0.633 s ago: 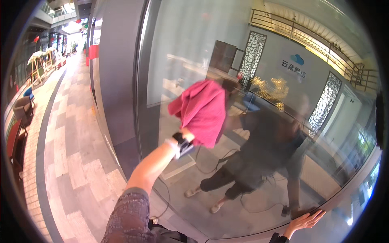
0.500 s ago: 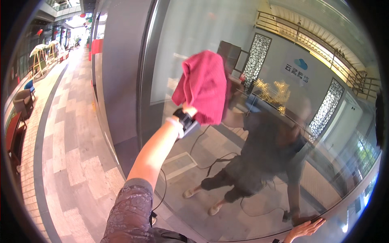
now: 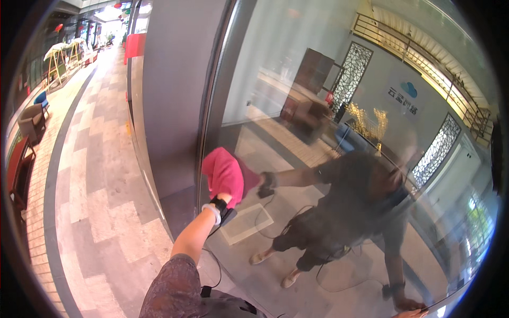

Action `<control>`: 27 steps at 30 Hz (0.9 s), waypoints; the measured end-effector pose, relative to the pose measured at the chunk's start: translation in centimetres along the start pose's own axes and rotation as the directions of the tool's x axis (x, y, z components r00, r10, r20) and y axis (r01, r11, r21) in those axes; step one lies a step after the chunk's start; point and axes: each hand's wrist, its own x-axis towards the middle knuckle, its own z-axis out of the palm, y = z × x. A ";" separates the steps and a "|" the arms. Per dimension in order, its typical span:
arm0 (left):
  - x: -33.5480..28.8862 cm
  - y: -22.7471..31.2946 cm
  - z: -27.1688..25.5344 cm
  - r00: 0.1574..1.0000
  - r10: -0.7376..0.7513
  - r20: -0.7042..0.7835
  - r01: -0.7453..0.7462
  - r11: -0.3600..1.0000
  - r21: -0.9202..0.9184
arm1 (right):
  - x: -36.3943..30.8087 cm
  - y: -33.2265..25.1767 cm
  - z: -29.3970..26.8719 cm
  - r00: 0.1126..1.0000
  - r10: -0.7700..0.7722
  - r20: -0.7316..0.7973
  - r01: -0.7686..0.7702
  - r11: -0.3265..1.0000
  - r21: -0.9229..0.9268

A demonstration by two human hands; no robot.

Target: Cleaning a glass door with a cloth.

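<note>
My left hand [image 3: 225,198] is closed in a pinkish-red cloth [image 3: 225,172], which covers the fingers. The cloth rests against a large glass pane [image 3: 297,169], close to the pane's left frame. A black band and a pale band circle my left wrist. Low at the right, just a sliver of my right hand [image 3: 413,314] shows at the picture's edge, lying along the bottom border of the glass with its fingers stretched and holding nothing.
A grey pillar [image 3: 177,95] stands left of the glass. Beyond it a tiled walkway [image 3: 90,175] runs back past a brown armchair [image 3: 32,123] and a dark red bench [image 3: 20,169]. The glass mirrors a person, with cables along the floor. Gold branches [image 3: 368,124] appear behind it.
My left hand has brought the cloth down and left across the glass toward the frame. The view has shifted, and less of my right hand shows at the lower edge.
</note>
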 end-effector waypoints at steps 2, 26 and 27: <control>0.8 1.1 -0.1 0.996 0.077 0.047 -0.079 0.996 0.042 | 0.1 0.0 0.8 0.998 0.066 -0.017 -0.065 0.998 0.020; -14.3 -20.4 -1.1 0.792 -0.581 0.190 0.528 0.806 0.267 | 0.0 1.0 0.9 0.928 0.312 0.204 -0.290 0.948 -0.134; -13.8 -20.7 -1.4 0.790 -0.585 0.183 0.531 0.803 0.272 | -0.2 1.1 0.8 0.928 0.307 0.210 -0.283 0.949 -0.136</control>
